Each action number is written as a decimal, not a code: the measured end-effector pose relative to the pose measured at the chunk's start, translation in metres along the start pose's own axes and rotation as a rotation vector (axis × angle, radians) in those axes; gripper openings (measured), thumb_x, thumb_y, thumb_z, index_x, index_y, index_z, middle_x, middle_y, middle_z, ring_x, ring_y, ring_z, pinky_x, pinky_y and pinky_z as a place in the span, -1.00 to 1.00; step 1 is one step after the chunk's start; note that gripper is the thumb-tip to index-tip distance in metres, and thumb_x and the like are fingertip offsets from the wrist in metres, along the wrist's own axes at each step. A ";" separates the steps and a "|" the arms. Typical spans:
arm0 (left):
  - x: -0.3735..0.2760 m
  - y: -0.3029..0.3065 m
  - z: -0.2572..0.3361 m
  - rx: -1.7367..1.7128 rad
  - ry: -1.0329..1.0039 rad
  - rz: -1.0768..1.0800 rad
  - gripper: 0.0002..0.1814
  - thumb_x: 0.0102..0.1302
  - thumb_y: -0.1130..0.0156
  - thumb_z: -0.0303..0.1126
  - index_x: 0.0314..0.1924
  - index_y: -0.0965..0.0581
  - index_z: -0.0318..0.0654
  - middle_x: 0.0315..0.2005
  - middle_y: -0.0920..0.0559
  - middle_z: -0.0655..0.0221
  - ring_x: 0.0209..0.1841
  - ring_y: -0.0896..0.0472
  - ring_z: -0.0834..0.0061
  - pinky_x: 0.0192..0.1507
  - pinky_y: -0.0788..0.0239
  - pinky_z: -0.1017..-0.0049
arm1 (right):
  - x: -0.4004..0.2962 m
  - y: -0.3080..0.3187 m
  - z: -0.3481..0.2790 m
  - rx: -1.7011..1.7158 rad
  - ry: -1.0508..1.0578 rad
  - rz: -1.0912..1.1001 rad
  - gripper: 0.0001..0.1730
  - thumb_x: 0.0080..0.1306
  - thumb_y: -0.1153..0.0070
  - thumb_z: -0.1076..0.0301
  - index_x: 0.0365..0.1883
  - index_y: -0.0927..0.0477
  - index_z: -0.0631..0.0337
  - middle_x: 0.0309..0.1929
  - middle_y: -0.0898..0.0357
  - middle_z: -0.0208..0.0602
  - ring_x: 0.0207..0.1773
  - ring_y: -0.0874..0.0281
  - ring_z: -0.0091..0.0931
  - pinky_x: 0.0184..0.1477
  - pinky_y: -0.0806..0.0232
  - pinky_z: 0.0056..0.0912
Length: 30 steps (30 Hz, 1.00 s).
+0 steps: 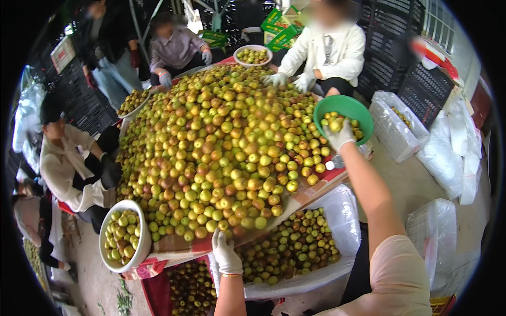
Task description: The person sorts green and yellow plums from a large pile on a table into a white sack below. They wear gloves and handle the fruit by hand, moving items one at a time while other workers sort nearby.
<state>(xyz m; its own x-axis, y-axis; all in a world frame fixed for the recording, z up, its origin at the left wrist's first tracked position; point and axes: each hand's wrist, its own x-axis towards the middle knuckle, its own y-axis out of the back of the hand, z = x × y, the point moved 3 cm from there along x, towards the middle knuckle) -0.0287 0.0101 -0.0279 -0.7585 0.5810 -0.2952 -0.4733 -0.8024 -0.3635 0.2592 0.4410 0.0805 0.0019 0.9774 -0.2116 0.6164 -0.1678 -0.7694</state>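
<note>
A large heap of round green and reddish-brown fruits, resembling jujubes (205,150), covers a cloth-topped table. My left hand (226,252), in a white glove, is at the table's near edge, its fingertips by the closest fruits; whether it grips one cannot be told. My right hand (339,136), also gloved, is stretched out at a green plastic bowl (368,114) holding fruits and has a yellow-green fruit in its fingers. Below the table's near edge stands a crate lined with clear plastic (348,221), with fruits inside. A white basin of fruits (147,237) sits at the near left corner.
Several people sit or stand around the table, one in white (336,47) across from me. More basins (270,59) rest along the rim. Black crates (425,87) are stacked at right, near plastic-lined boxes (419,138). A capped bottle (330,165) lies by the right edge.
</note>
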 end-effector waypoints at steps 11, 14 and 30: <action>-0.002 -0.010 0.004 0.040 0.093 0.118 -0.47 0.35 -0.12 -0.21 0.26 -0.44 -0.30 0.19 -0.51 0.19 0.22 -0.42 0.38 0.28 -0.17 0.44 | -0.108 -0.122 0.224 -1.135 -0.274 -0.810 -0.56 0.47 0.08 0.12 0.08 -0.56 0.29 -0.08 -0.69 -0.31 -0.09 -0.65 -0.46 -0.02 -0.47 -0.45; -0.008 -0.008 0.006 -0.095 0.099 0.159 -0.51 0.40 -0.10 -0.19 0.27 -0.43 -0.20 0.16 -0.50 0.30 0.16 -0.42 0.41 0.21 -0.22 0.39 | -0.165 -0.181 0.295 -1.455 0.082 -1.156 -0.57 0.47 0.08 0.10 0.17 -0.52 0.14 0.00 -0.65 -0.27 0.04 -0.59 -0.31 0.16 -0.38 -0.25; -0.002 -0.011 0.006 -0.303 0.101 0.199 -0.30 0.46 0.10 0.09 0.48 -0.09 -0.02 0.44 -0.14 0.24 0.45 -0.12 0.20 0.36 -0.13 0.11 | -0.209 -0.104 0.266 -1.958 0.585 -1.576 -0.52 0.45 0.14 -0.01 0.17 -0.51 0.05 0.19 -0.49 -0.24 0.29 -0.34 -0.26 0.36 -0.17 -0.20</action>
<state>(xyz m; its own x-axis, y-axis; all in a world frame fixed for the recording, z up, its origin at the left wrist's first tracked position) -0.0244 0.0172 -0.0183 -0.7674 0.4402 -0.4662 -0.1553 -0.8331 -0.5309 -0.0144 0.2197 0.0446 -0.9745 0.2244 0.0056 0.0560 0.2187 0.9742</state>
